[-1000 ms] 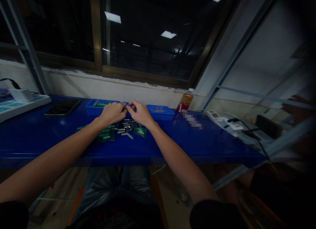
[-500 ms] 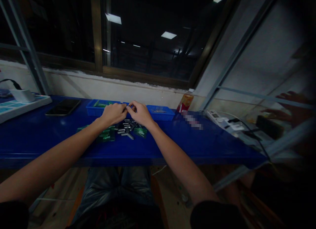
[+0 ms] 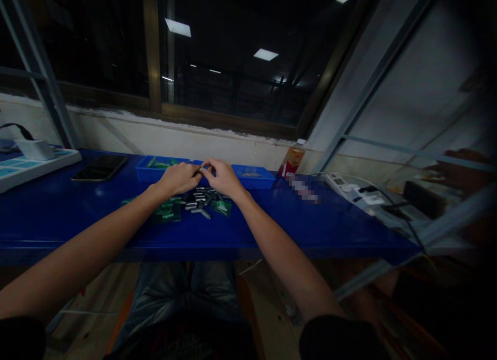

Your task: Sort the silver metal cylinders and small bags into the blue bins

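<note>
My left hand [image 3: 180, 177] and my right hand [image 3: 221, 177] meet above the blue table, fingers pinched together around a small dark piece [image 3: 198, 171]. Its kind is too small to make out, and the fingers cover most of it. Below them lies a loose pile of small metallic grey pieces [image 3: 201, 199]. Green pieces in clear packing [image 3: 167, 211] lie left of the pile, partly under my left wrist. Another small green packet [image 3: 221, 207] sits to its right, near my right wrist.
Behind my hands stand a blue tray with green pieces [image 3: 145, 175] and a blue tray with small items [image 3: 258, 183]. A phone [image 3: 100, 168] and a power strip [image 3: 42, 168] lie left. Right are a red-and-yellow package [image 3: 291, 162], cables and another person's hand [image 3: 462, 171].
My fingers have shifted slightly around the small piece; both hands stay in nearly the same place. The other person's hand at the right has moved a little.
</note>
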Demonstrator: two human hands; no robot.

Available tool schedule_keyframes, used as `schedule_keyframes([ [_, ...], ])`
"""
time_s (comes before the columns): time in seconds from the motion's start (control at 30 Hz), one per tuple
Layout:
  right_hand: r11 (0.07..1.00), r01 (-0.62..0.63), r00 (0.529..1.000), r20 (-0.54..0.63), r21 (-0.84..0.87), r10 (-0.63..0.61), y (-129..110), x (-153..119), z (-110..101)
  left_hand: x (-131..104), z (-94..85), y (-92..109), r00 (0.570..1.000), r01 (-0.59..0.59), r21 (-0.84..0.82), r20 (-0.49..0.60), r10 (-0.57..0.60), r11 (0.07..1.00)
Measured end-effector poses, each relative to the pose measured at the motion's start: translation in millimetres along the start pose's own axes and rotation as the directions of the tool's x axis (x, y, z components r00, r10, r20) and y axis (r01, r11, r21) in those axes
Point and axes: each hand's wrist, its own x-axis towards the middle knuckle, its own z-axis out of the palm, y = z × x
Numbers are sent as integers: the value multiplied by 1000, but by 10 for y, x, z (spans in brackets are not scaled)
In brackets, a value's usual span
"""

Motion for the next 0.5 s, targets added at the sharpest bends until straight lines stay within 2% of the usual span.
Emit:
schedule_keyframes([
  [0.07,999,-18,1000,-16,-31,18,49,8,6,8,32,-16,999,-23,8,37,23,1000],
  [0.27,980,-163,976,-162,-118,143,303,35,-17,22,143,-41,973,-119,-35,194,123,992],
  [0.5,953,-240,958,-203,-186,201,451,35,-17,33,155,-59,969,-136,-78,196,149,988],
])
